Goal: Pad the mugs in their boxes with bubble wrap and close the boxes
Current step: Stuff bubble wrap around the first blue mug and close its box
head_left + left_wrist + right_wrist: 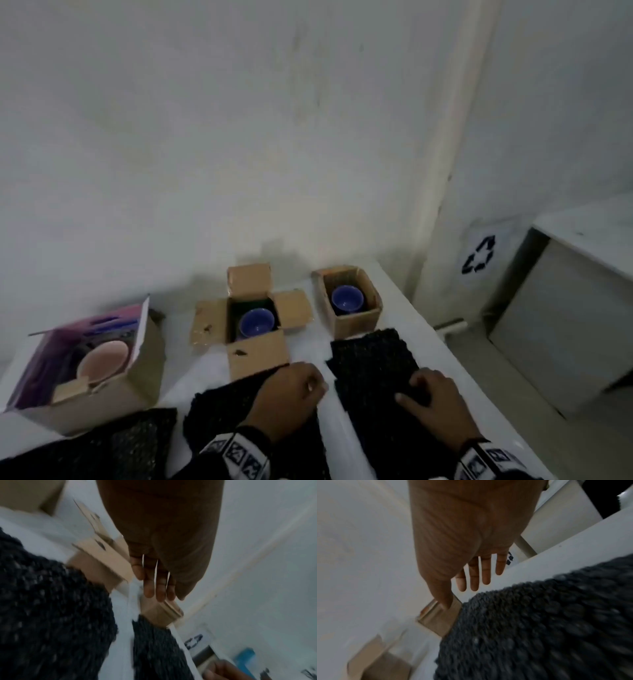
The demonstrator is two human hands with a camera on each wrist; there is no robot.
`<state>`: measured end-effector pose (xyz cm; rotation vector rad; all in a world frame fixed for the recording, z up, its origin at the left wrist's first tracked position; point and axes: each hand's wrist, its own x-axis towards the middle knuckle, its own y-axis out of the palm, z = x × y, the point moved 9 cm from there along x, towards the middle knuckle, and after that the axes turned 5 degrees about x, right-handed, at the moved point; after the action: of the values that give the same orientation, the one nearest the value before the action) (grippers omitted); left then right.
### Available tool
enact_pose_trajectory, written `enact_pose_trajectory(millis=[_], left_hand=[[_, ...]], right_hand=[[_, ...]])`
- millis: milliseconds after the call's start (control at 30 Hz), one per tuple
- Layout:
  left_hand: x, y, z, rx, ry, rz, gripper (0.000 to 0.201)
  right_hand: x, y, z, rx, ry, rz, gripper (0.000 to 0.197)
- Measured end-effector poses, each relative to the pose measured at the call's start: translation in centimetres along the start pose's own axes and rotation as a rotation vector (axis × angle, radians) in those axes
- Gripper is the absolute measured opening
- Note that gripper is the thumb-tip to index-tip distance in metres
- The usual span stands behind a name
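Three open cardboard boxes stand on the white table [308, 349]. The left box [137, 383] holds a pink mug [102, 359]. The middle box [257, 356], flaps spread, and the right box [356, 322] each hold a blue mug [257, 322] [346, 298]. Black bubble wrap sheets lie in front: one on the right [373, 356], one in the middle [219, 411], one on the left [137, 442]. My left hand [313, 383] hovers over the middle sheet by the middle box [96, 563], holding nothing. Over the right sheet [539, 628] my right hand [411, 390] has its fingers [474, 577] straight and holds nothing.
A white wall runs close behind the boxes. The table's right edge [479, 377] drops off just beyond my right hand. On the floor past it stand a white bin with a recycling symbol [479, 255] and a white cabinet [565, 308].
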<state>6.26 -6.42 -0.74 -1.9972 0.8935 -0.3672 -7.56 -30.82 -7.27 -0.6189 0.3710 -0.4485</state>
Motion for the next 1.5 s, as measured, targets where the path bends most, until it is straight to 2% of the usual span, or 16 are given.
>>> enact_pose_trajectory(millis=[67, 133, 267, 500, 567, 633, 700, 733, 833, 900, 967, 1033, 1167, 1267, 1400, 1500], left_hand=[[0.6, 4.3, -1.1, 0.02, 0.042, 0.16, 0.021], [0.3, 8.0, -2.0, -0.002, 0.074, 0.276, 0.026], [0.4, 11.8, -2.7, 0.024, 0.14, 0.313, 0.028], [1.6, 9.5, -3.5, -0.069, 0.162, -0.19, 0.023], [2.3, 10.1, -3.8, -0.073, 0.12, -0.187, 0.039], [3.3, 11.6, -3.9, -0.066, 0.059, -0.072, 0.071], [3.8, 13.9, -3.7, 0.111, 0.011, 0.099, 0.097], [3.9, 14.8, -3.6, 0.246, 0.009, 0.155, 0.101], [4.4, 16.1, -2.9, 0.453, -0.011, 0.185, 0.078], [4.8, 15.1, -3.5, 0.454, 0.005, 0.053, 0.049], [4.9, 14.0, -4.3, 0.464, 0.054, -0.085, 0.035], [4.9, 13.3, -4.3, 0.413, 0.07, -0.154, 0.036], [5.3, 11.8, -4.3, 0.357, 0.091, -0.122, 0.035], [5.6, 10.7, -4.5, 0.262, 0.031, -0.118, 0.063], [6.8, 11.0, -4.8, -0.073, -0.154, -0.118, 0.093], [8.1, 11.9, -6.1, -0.28, -0.124, -0.117, 0.082]], right_hand=[[-0.4, 1.9, -0.8, -0.29, 0.026, 0.088, 0.064], [-1.3, 3.3, -1.5, -0.449, 0.022, 0.131, 0.073], [-1.3, 3.8, -2.3, -0.551, -0.017, 0.039, 0.046], [0.3, 1.0, -2.2, -0.129, -0.107, -0.108, 0.013], [1.3, -0.6, -2.0, 0.09, -0.099, -0.111, 0.014], [2.6, -2.2, -2.1, 0.259, -0.028, -0.112, 0.028], [4.0, -3.6, -2.4, 0.343, 0.031, -0.156, 0.036], [4.6, -4.1, -2.7, 0.387, 0.047, -0.176, 0.037], [6.2, -4.7, -3.3, 0.481, 0.081, -0.172, 0.035], [6.8, -4.4, -3.3, 0.502, 0.084, -0.104, 0.03], [7.4, -4.1, -3.3, 0.524, 0.087, -0.044, 0.024], [7.9, -3.9, -3.4, 0.527, 0.111, -0.014, 0.018], [8.9, -3.9, -3.8, 0.639, 0.189, 0.005, 0.009], [9.4, -3.5, -3.8, 0.64, 0.231, 0.047, 0.015], [9.1, -1.7, -4.5, 0.562, 0.283, 0.136, 0.013], [8.5, -0.7, -4.1, 0.618, 0.295, 0.215, 0.014]])
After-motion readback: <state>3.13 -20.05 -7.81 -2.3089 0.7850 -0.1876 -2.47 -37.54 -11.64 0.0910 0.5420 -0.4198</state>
